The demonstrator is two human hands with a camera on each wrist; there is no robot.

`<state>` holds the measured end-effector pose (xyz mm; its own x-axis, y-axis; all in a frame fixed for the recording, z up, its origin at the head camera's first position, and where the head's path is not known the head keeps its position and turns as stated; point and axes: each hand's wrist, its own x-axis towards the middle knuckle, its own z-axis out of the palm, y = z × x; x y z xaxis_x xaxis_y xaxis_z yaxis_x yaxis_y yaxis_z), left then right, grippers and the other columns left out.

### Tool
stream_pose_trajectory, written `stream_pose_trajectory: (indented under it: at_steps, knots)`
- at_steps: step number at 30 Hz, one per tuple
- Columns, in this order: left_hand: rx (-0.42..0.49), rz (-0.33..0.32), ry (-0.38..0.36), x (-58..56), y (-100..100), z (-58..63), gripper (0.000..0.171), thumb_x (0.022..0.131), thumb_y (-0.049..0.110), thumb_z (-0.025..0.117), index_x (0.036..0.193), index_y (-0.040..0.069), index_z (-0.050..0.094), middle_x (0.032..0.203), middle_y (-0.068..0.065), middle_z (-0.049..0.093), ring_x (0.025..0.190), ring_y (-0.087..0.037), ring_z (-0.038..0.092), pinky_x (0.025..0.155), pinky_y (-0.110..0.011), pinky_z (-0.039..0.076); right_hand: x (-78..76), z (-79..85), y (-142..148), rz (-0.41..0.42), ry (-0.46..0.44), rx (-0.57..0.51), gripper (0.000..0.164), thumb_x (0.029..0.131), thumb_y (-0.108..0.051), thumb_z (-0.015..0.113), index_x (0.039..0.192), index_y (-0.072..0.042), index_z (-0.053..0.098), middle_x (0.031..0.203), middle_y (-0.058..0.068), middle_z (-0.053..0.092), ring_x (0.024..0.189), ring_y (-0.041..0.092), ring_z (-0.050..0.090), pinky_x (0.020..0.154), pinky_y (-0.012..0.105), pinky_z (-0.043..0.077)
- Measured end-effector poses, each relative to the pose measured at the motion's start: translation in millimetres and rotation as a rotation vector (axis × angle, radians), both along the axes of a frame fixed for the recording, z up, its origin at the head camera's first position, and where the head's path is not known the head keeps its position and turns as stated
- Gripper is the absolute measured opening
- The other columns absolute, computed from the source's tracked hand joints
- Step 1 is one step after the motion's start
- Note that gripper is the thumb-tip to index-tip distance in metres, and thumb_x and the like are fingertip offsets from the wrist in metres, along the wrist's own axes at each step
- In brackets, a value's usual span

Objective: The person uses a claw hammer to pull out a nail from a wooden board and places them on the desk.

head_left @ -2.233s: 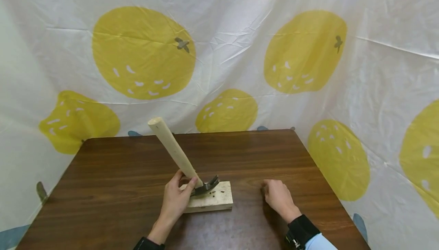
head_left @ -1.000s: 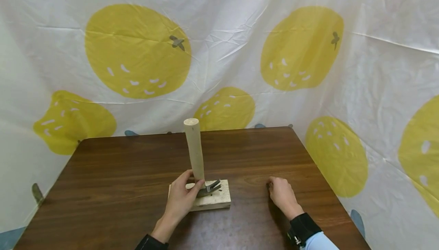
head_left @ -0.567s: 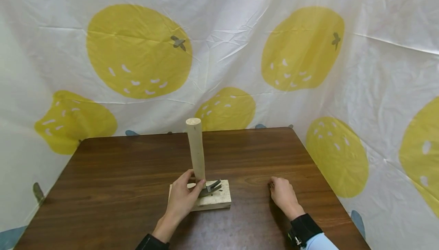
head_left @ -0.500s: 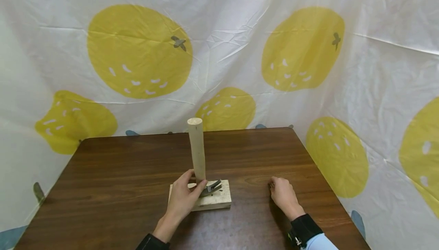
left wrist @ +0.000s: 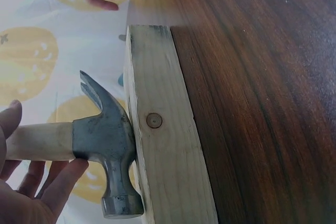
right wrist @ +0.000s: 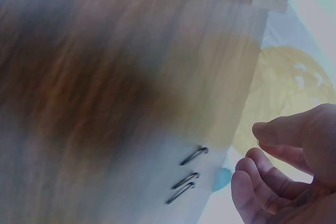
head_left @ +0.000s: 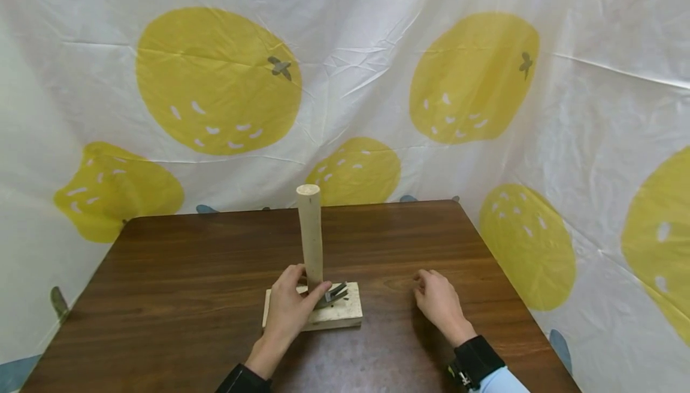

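A claw hammer (head_left: pixel 311 231) stands nearly upright, its pale wooden handle pointing up and its steel head at the top face of a pale wooden block (head_left: pixel 339 321). My left hand (head_left: pixel 288 306) grips the handle low down, just above the head, as the left wrist view also shows with the hammer head (left wrist: pixel 107 135) beside the block. To the right, my right hand (head_left: pixel 439 303) hovers over the table, fingers loosely bent with nothing between them. Close to it in the right wrist view lie three dark nails (right wrist: pixel 194 156). They are hidden under the hand in the head view.
The brown wooden table (head_left: pixel 178 285) carries the block near its middle. Small dark specks (head_left: pixel 346 299) mark the block's right part. Behind and to the right of the table hangs a white cloth (head_left: pixel 356 51) printed with yellow fruit.
The hammer handle has swung from leaning left to nearly upright, my left hand still gripping it. My right hand has shifted slightly left and its fingers have loosened from a tighter curl.
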<state>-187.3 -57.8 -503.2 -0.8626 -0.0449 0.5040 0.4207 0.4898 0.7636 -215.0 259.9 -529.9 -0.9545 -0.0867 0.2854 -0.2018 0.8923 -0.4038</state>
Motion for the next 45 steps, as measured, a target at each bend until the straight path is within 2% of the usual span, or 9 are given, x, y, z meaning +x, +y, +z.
stream_pose_trajectory:
  at_steps: [5,11,17,21,26,32,38,40,45]
  knots:
    - [-0.016,0.017,0.048,-0.8,1,0.6,0.028,0.081,0.013,0.09,0.101,0.006,0.072,0.089,-0.003,0.063,0.082,-0.02,0.065,0.064,-0.03,0.059,1.2,7.3,-9,0.025,0.017,-0.013,0.021,0.088,-0.001,0.077,0.108,-0.002,0.072,0.09,0.009,0.066,0.082,0.027,0.069,0.064,0.04,0.058]
    - [0.003,0.015,0.074,-0.1,1,-0.5,0.028,0.081,0.01,0.089,0.101,0.005,0.07,0.091,-0.003,0.065,0.083,-0.021,0.066,0.066,-0.034,0.06,2.5,12.7,-16,0.06,0.034,-0.04,0.022,0.086,0.0,0.078,0.107,-0.002,0.072,0.091,0.009,0.067,0.082,0.027,0.07,0.065,0.041,0.059]
    - [0.081,-0.002,0.009,1.2,2,-0.1,0.035,0.084,0.011,0.087,0.11,0.007,0.064,0.095,-0.004,0.068,0.087,-0.023,0.069,0.064,-0.026,0.06,3.1,14.2,-20,0.071,0.041,-0.037,0.021,0.086,0.0,0.079,0.106,-0.004,0.072,0.089,0.008,0.066,0.079,0.025,0.069,0.064,0.04,0.058]
    - [0.099,-0.001,-0.025,1.9,3,0.3,0.033,0.085,0.013,0.086,0.107,0.007,0.062,0.095,-0.005,0.069,0.088,-0.024,0.069,0.066,-0.025,0.06,2.8,13.3,-20,0.07,0.042,-0.035,0.021,0.085,-0.001,0.079,0.105,-0.004,0.072,0.088,0.007,0.066,0.079,0.025,0.069,0.064,0.041,0.058]
    - [0.072,0.012,-0.035,1.7,1,1.5,0.033,0.084,0.015,0.088,0.103,0.008,0.062,0.093,-0.005,0.069,0.086,-0.024,0.07,0.064,-0.024,0.059,2.8,10.6,-18,0.069,0.043,-0.029,0.021,0.085,-0.002,0.08,0.105,-0.003,0.072,0.088,0.009,0.067,0.079,0.025,0.069,0.064,0.042,0.058]
    - [-0.014,0.039,0.029,-1.2,-2,2.0,0.034,0.081,0.018,0.091,0.1,0.011,0.064,0.09,-0.001,0.068,0.08,-0.019,0.069,0.06,-0.025,0.058,4.5,9.1,-17,0.071,0.021,-0.032,0.02,0.086,-0.003,0.079,0.105,-0.003,0.072,0.088,0.009,0.067,0.079,0.026,0.068,0.064,0.042,0.058]
    - [-0.028,-0.035,0.072,-3.6,-5,0.9,0.027,0.085,0.012,0.086,0.106,0.007,0.07,0.092,-0.004,0.071,0.08,-0.019,0.071,0.062,-0.024,0.059,5.0,8.9,-17,0.074,0.023,-0.031,0.018,0.087,-0.004,0.078,0.104,-0.004,0.073,0.087,0.008,0.066,0.077,0.024,0.066,0.063,0.04,0.056]
    - [-0.021,-0.068,0.049,-3.4,-6,1.6,0.023,0.088,0.008,0.083,0.107,0.008,0.07,0.092,-0.004,0.072,0.082,-0.019,0.071,0.064,-0.026,0.06,5.0,8.8,-17,0.073,0.023,-0.031,0.017,0.088,-0.004,0.078,0.104,-0.004,0.073,0.086,0.008,0.066,0.077,0.023,0.066,0.062,0.039,0.056]
    - [-0.026,-0.135,-0.015,-0.7,-12,4.2,0.025,0.091,0.002,0.077,0.114,0.007,0.069,0.097,-0.005,0.074,0.09,-0.022,0.072,0.076,-0.043,0.061,5.3,7.2,-18,0.074,0.029,-0.033,0.016,0.087,-0.004,0.078,0.102,-0.004,0.072,0.086,0.007,0.065,0.077,0.024,0.065,0.062,0.04,0.055]
